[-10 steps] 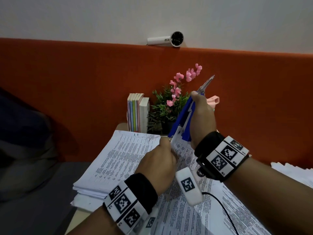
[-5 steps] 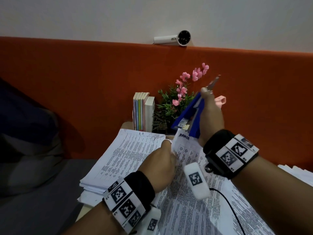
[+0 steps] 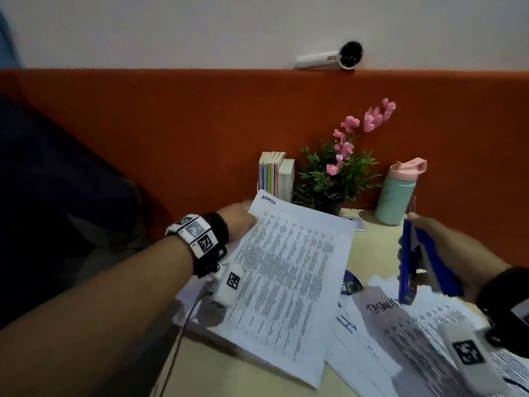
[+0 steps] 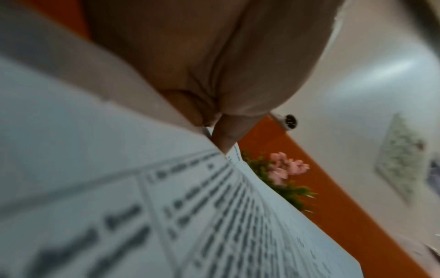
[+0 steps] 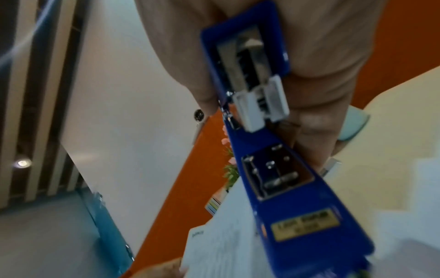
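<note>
Tabletop (image 3: 372, 253), pale beige, against an orange wall.
- 11 o'clock: books (image 3: 274, 174), upright.
- 12 o'clock: potted plant (image 3: 335, 179), pink flowers.
- 1 o'clock: green bottle (image 3: 396, 193), pink lid.
- Centre: blue disc (image 3: 350, 285).
- 8 o'clock: paper stack (image 3: 189, 299).
- 4 o'clock: loose sheets (image 3: 400, 333), overlapping.

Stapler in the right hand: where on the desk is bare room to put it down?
The best bare desk patch lies between the held sheet, the bottle and the stapler. A smaller strip shows at the near edge, in front of that sheet. The right front is crowded with loose papers; books and plant fill the back.
</note>
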Available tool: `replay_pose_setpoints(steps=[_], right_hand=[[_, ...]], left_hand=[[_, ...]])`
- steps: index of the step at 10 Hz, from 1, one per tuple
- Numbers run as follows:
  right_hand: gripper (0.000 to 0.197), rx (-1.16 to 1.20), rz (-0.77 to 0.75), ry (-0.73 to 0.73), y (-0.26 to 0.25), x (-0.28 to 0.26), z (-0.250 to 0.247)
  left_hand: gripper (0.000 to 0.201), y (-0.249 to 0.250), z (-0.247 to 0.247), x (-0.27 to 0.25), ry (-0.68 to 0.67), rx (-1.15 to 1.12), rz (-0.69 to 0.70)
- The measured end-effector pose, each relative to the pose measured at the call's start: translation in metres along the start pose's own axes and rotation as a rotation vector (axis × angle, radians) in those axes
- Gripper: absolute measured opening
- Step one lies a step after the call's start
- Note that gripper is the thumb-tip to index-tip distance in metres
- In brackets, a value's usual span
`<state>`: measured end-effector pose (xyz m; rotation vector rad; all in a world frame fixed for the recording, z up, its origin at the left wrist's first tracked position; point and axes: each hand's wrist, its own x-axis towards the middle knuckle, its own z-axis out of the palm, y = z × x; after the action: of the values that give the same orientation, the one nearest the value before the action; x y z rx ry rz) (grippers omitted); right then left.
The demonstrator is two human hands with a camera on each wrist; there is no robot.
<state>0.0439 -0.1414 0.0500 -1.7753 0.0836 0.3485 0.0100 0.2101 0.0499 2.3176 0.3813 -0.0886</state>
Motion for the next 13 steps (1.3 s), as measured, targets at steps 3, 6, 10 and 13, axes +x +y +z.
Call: replay_pose_setpoints(steps=[3,6,10,13], right_hand=[[0.071,-0.330,0.089,-0.015,0.046,0.001,0.010],[0.056,-0.390,0.065,-0.043,0.048,0.009,0.016],[0.028,-0.305,-0.069,-0.044,0.029,0.003,0.001],[0.027,-0.242,-0.033,-0.012,0.036,-0.013,-0.028]], left_hand=[[0.015,-0.049,-0.004,0.078,0.069,0.397,-0.195],[0.034,-0.065,0.010,0.091,0.092,0.539,-0.212],[0.044,-0.021,0.014,0.069,0.242,0.455,0.007],[0.054,0.077,0.126,-0.020,-0.401,0.571,0.250]])
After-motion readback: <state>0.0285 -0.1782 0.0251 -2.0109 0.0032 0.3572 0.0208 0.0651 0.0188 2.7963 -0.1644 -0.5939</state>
